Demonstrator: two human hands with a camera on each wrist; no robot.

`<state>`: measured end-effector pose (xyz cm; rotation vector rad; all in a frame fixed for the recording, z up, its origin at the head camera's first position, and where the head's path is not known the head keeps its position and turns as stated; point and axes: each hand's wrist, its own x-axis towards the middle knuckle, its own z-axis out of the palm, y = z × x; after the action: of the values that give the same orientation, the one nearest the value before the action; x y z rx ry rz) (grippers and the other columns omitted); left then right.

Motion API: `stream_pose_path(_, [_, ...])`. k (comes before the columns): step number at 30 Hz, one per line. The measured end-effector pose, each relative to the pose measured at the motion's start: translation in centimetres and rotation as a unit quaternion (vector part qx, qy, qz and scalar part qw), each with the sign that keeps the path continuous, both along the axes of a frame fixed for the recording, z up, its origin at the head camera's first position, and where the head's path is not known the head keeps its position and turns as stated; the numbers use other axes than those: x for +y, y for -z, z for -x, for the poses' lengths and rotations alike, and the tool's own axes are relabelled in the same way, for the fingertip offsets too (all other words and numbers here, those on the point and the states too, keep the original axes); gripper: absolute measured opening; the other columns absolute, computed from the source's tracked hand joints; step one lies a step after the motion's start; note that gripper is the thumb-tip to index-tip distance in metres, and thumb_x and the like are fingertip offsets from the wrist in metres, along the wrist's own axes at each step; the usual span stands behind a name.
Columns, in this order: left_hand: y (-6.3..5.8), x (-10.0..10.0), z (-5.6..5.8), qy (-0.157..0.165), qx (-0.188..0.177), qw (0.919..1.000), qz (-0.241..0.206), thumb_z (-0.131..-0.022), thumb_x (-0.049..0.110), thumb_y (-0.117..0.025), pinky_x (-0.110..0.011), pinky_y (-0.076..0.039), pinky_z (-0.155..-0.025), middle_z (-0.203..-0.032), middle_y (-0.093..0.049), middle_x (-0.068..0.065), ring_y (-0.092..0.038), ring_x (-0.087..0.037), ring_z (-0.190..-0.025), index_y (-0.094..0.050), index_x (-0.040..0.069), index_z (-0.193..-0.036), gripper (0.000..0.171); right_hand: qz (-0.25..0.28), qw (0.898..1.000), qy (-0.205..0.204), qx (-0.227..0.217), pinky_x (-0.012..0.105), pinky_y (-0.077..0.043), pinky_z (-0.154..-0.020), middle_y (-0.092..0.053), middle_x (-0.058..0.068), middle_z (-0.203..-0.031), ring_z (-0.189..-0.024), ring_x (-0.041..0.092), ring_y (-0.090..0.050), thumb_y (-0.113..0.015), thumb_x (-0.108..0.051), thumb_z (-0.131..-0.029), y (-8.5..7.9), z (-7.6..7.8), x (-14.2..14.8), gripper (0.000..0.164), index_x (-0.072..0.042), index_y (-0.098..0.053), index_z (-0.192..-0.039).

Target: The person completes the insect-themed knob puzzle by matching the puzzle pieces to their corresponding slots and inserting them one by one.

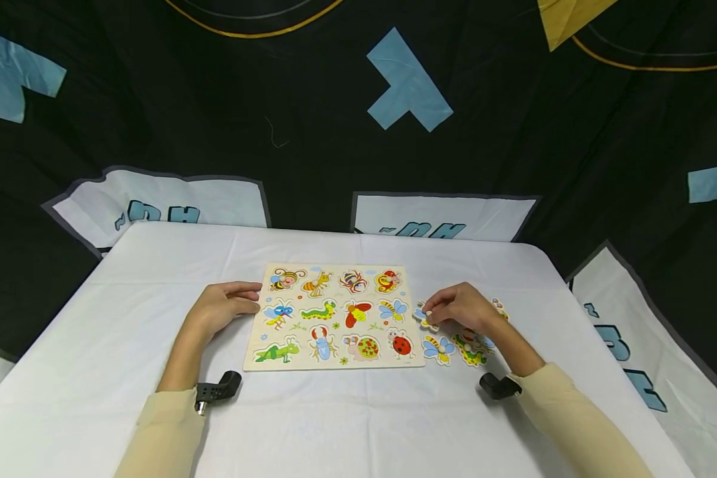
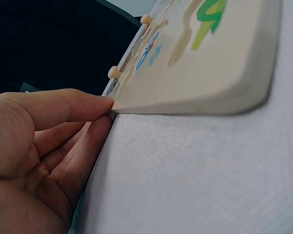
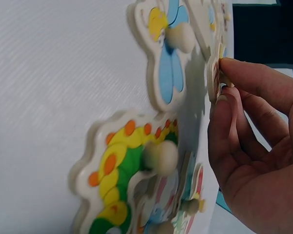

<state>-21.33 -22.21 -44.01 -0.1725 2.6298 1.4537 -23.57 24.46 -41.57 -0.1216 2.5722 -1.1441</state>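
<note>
A wooden insect puzzle board (image 1: 334, 362) lies flat, and knobs stand up along its far part in the left wrist view. My left hand (image 1: 218, 307) is at the board's left side, its extended thumb and fingertips touching the edge (image 2: 185, 106). Just off the right edge, my right hand (image 1: 463, 307) pinches a small puzzle piece with blue wings (image 1: 421, 317) between thumb and fingers; the piece appears nearly edge-on (image 3: 213, 85) in the right wrist view. Near that hand lie a yellow-and-blue winged insect piece (image 1: 438, 350) and a caterpillar piece (image 1: 473, 357), both knobbed.
More puzzle pieces (image 1: 499, 307) are heaped beneath and behind my right forearm, partly hidden. Everything rests on a white-covered table (image 1: 311, 425). A dark cloth (image 1: 311, 133) with pale blue shapes hangs behind the far edge. Each wrist wears a black camera (image 1: 218, 387).
</note>
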Motion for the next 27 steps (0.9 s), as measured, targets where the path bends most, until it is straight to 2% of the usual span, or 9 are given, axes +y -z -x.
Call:
stream_pose_path(16, [-0.1, 0.0, 0.1, 0.0, -0.006, 0.9999, 0.009, -0.088, 0.022, -0.075, -0.046, -0.038, -0.104, -0.128, -0.068, -0.012, -0.054, -0.027, -0.123, -0.063, 0.013, -0.139, 0.053, 0.033, 0.999, -0.009, -0.002, 0.031, -0.05, -0.066, -0.073, 0.002, -0.08, -0.068, 0.018, -0.058, -0.085, -0.012, -0.078, -0.5, 0.6, -3.0, 0.018, -0.008, -0.08, -0.094])
stream_pose_path(27, [0.0, 0.0, 0.0, 0.005, 0.006, 1.0, -0.002, -0.087, 0.02, -0.076, -0.045, -0.039, -0.105, -0.128, -0.069, -0.015, -0.055, -0.027, -0.124, -0.063, 0.01, -0.139, 0.054, 0.039, 0.998, -0.035, 0.021, 0.032, -0.05, -0.064, -0.072, 0.001, -0.078, -0.066, 0.016, -0.057, -0.084, -0.012, -0.078, -0.7, 1.0, -5.8, 0.014, -0.008, -0.08, -0.091])
